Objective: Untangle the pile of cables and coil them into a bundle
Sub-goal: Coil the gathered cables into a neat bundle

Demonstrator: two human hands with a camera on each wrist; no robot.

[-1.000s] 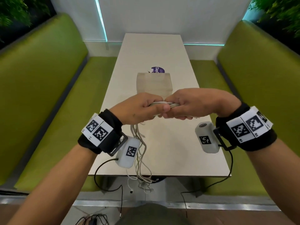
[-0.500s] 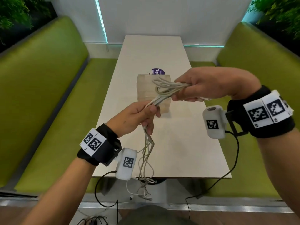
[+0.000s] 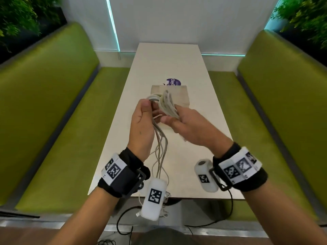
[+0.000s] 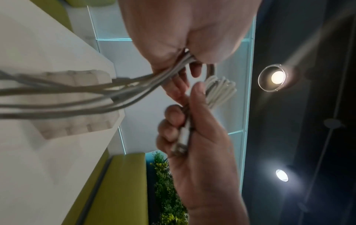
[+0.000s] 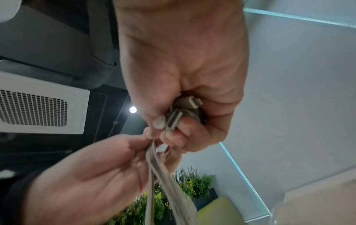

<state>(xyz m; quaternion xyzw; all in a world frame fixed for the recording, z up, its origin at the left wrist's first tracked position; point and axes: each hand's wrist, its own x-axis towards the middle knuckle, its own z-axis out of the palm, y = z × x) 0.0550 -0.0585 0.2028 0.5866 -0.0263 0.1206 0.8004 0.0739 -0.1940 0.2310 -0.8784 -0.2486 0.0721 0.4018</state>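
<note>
Pinching smooth grey-white cables (image 3: 166,106), both hands' curled fingers (image 4: 173,114) hold looped, apparently rounded strands above the table (image 3: 203,121).

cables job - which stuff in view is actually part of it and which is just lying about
Part of the job:
- cables, looped at the top, loose lengths hanging off the table edge
- left hand, gripping the strands
- right hand, gripping the looped part and the plug ends

Just lying about:
- beige box on the table
- purple sticker behind it
- green benches
</note>
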